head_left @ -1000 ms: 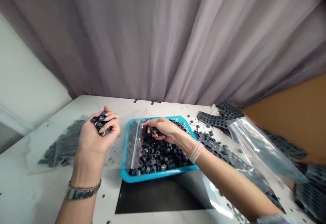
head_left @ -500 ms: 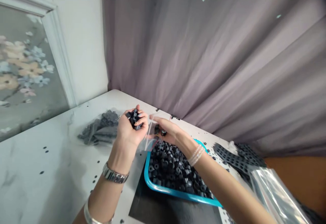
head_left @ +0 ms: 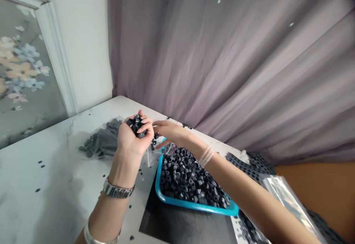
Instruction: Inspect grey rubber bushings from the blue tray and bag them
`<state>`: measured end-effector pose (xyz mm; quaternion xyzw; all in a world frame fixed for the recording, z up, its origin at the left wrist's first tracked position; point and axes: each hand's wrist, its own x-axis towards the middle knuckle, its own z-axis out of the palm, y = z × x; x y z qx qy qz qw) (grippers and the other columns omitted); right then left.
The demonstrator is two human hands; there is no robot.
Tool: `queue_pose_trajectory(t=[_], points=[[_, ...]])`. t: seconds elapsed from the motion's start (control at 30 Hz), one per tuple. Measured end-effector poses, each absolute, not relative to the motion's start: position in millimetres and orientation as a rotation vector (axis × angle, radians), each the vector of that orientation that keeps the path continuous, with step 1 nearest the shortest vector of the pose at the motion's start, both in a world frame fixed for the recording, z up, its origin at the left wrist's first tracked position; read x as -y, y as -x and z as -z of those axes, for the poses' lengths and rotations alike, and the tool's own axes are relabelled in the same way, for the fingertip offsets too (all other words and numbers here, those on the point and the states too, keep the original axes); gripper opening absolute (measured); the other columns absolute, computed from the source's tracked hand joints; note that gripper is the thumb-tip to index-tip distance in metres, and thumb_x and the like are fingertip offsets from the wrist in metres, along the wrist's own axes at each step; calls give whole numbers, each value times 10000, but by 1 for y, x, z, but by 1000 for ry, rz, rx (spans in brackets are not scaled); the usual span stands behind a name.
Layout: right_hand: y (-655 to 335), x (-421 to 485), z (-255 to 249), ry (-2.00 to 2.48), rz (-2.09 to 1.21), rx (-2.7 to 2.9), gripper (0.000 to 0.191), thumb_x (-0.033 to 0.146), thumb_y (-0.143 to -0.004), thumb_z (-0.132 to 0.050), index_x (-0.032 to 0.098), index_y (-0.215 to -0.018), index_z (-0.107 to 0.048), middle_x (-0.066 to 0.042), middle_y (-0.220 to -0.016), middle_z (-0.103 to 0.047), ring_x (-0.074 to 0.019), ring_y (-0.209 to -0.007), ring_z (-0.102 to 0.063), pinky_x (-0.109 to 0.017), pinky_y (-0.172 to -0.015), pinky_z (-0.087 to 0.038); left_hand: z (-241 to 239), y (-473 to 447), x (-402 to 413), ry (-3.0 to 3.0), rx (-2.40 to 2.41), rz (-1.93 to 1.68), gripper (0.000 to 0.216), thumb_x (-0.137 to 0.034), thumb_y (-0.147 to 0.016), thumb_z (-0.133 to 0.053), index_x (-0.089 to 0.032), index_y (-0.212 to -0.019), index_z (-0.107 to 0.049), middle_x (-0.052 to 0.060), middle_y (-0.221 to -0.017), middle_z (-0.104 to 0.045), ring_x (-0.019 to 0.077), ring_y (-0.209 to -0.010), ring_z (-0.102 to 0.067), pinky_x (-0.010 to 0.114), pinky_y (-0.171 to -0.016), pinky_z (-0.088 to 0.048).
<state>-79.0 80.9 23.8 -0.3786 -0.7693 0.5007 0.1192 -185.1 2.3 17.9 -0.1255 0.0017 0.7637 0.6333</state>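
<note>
My left hand (head_left: 135, 134) is curled palm-up around a heap of small black ring-shaped pieces (head_left: 136, 124). Beside it, my right hand (head_left: 170, 131) has its thumb and fingers apart, with nothing gripped in them. A clear plastic bag (head_left: 151, 157) with a reddish seal line hangs between and below the two hands; what holds it up is hard to make out. A few black pieces show at the bag's mouth, next to my right fingers. Under my right hand and forearm stands a blue-rimmed tray (head_left: 191, 207) full of the same black pieces.
A filled clear bag of dark pieces (head_left: 102, 140) lies left of my left hand. The tray rests on a dark sheet (head_left: 183, 229). Perforated black sheets (head_left: 238, 164) and flat clear plastic bags (head_left: 283, 192) are at the right. Small black discs dot the white table (head_left: 63, 177).
My right hand has opened beside my left, and black pieces that were in it now show at the bag's mouth. The bag sits lower and crumpled. My left hand keeps its handful.
</note>
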Motion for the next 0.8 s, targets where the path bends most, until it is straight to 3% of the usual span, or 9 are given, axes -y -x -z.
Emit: queue_pose_trajectory(t=[0.1, 0.23, 0.33, 0.43, 0.53, 0.6, 0.7, 0.8], points=[[80, -87, -20, 1130, -1365, 2372, 285, 238, -784, -558, 210, -1050, -655, -63, -1007, -667, -178, -882, -614, -222, -571, -575, -18, 185, -2, 293, -4, -1745, 205, -102, -803, -346, -111, -813, -551, -4, -582, -437, 68, -467, -452, 94, -287, -287], [70, -98, -18, 1120, -1209, 2525, 350, 191, -819, -441, 177, -1090, -662, -75, -972, -673, -198, -868, -640, -269, -589, -581, -17, 187, -2, 297, 3, -1753, 207, -100, -806, -345, -111, -811, -552, -7, -575, -434, 67, -460, -438, 98, -285, -289], [50, -99, -24, 1039, -1116, 2633, 461, 118, -786, -440, 211, -1206, -605, -68, -1083, -663, -202, -936, -638, -331, -758, -567, -16, 187, -2, 302, 9, -1762, 210, -106, -817, -341, -110, -814, -551, -6, -577, -431, 66, -462, -436, 98, -290, -291], [26, -90, -29, 905, -1007, 2799, 727, 56, -686, -536, 267, -1373, -428, -65, -1304, -566, -234, -1111, -568, -376, -948, -473, -16, 187, -3, 307, 18, -1765, 217, -119, -837, -330, -106, -823, -546, -3, -587, -430, 67, -470, -436, 98, -292, -289], [16, -76, -24, 692, -704, 3054, 924, 128, -679, -601, 271, -1476, -155, -100, -1472, -381, -260, -1188, -514, -373, -948, -452, -18, 187, -1, 307, 30, -1759, 241, -133, -863, -308, -108, -822, -543, -3, -586, -417, 72, -476, -434, 100, -295, -294], [19, -68, -17, 650, -512, 3104, 942, 202, -731, -596, 253, -1486, -34, -131, -1391, -481, -235, -1063, -585, -337, -842, -481, -21, 188, 3, 300, 40, -1757, 263, -142, -882, -285, -111, -827, -541, -3, -591, -412, 73, -480, -431, 101, -298, -298], [30, -63, -15, 656, -43, 3155, 794, 127, -814, -462, 241, -1485, -53, -79, -921, -712, -159, -673, -597, -275, -604, -413, -26, 193, 11, 286, 56, -1768, 282, -170, -913, -259, -116, -860, -531, -4, -607, -406, 72, -484, -426, 104, -299, -294], [35, -62, -33, 587, 429, 3088, 755, 5, -798, -370, 269, -1472, -158, -15, -660, -659, -120, -482, -434, -282, -502, -265, -32, 200, 22, 268, 79, -1800, 300, -209, -942, -231, -131, -875, -513, -7, -619, -396, 74, -492, -424, 114, -314, -309]])
